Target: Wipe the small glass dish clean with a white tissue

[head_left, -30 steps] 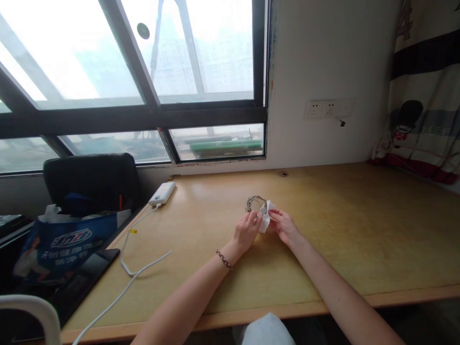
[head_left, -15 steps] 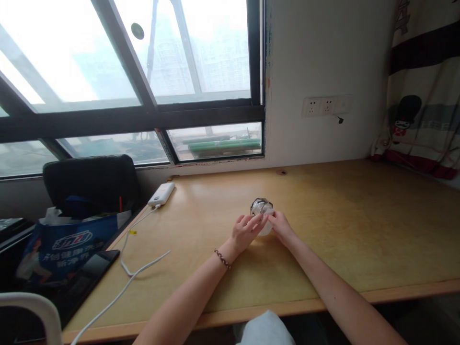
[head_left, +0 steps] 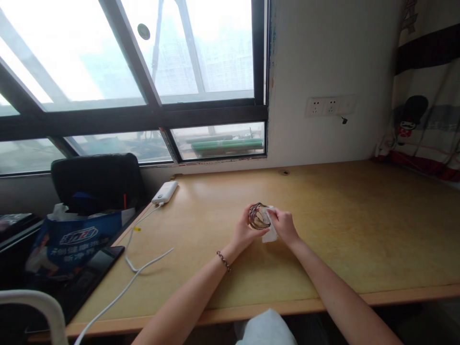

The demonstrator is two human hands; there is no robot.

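My left hand [head_left: 245,232] is wrapped around a glass cup [head_left: 256,218], its thumb along the near side and its fingers behind. The cup looks clear and brownish with a patterned or faceted wall, and it is tilted so its round opening shows. In my right hand [head_left: 285,227] a white tissue [head_left: 269,235] is pinched against the cup's right side, with a loose end hanging below. Both hands are over the middle of the wooden table [head_left: 338,230]. Some of the right fingers are hidden behind the tissue and cup.
A white power bank [head_left: 165,192] lies at the table's left edge, with a white cable [head_left: 122,291] trailing toward the front. Left of the table are a black chair [head_left: 97,179], a blue bag [head_left: 77,239] and a dark flat panel [head_left: 95,268]. A wall socket [head_left: 323,106] is behind.
The cup has been turned so its opening shows, and my left hand now grips its side instead of lying across the front. The tissue hangs lower in my right hand. The view shifted slightly.
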